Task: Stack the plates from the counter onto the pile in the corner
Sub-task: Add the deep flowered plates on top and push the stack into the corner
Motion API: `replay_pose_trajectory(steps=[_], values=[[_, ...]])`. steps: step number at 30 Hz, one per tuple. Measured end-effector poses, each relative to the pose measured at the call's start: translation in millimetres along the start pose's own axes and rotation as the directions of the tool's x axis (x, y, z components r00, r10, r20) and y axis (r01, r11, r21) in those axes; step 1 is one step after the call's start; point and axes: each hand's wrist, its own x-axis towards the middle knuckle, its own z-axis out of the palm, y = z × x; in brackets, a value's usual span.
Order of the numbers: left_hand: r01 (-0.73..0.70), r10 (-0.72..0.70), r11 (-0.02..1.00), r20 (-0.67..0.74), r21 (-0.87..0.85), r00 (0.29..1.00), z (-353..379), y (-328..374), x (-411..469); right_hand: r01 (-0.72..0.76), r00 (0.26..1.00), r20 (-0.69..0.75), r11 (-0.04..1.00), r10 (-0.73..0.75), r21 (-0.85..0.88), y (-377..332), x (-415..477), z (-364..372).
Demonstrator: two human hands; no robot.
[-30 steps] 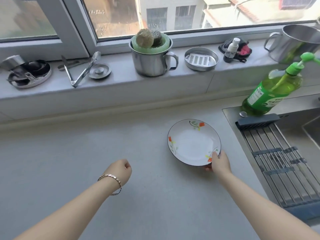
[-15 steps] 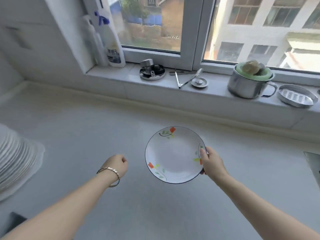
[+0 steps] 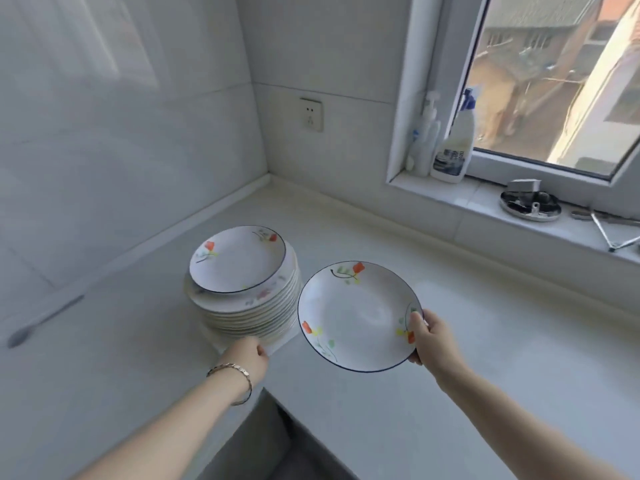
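Plate [image 3: 356,315] with orange flowers hangs tilted over the counter [image 3: 502,348], pinched at its right rim by the right hand [image 3: 431,341], thumb on top. Just left of it, beyond the left hand [image 3: 244,356], stands the pile [image 3: 249,296]. The left hand's fingers curl at the pile's foot; whether they grip anything cannot be told.

Right hand [image 3: 431,341] with flowered plate [image 3: 356,317] just beside corner pile [image 3: 242,265]

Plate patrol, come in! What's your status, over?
Right grip holds plate by rim, aloft beside pile. Left grip at pile's base, hold unclear. Nothing blocking pile top.
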Motion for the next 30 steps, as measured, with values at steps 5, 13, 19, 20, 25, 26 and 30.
replay_pose_trajectory(steps=[5,13,19,20,25,26,30], values=[[0.082,-0.083,0.996,0.003,0.031,0.997,-35,-52,27,0.035,0.998,0.046,0.999,-0.035,0.022,-53,6,62],[0.218,-0.219,0.974,-0.006,-0.061,0.976,-60,-88,66,0.181,0.970,0.168,0.983,-0.176,-0.013,-119,57,132],[0.361,-0.372,0.913,-0.025,-0.192,0.928,-61,-110,86,0.252,0.937,0.287,0.954,-0.200,-0.160,-125,100,174],[0.375,-0.388,0.904,-0.024,-0.204,0.922,-61,-114,89,0.258,0.933,0.300,0.949,-0.197,-0.181,-125,106,179],[0.408,-0.416,0.900,-0.018,-0.152,0.909,-60,-130,104,0.262,0.937,0.294,0.936,-0.189,-0.233,-122,120,194],[0.408,-0.414,0.901,-0.015,-0.147,0.910,-61,-133,108,0.266,0.940,0.281,0.931,-0.194,-0.249,-121,122,195],[0.379,-0.382,0.916,0.000,-0.129,0.924,-67,-144,126,0.265,0.955,0.210,0.916,-0.208,-0.300,-117,120,199]])
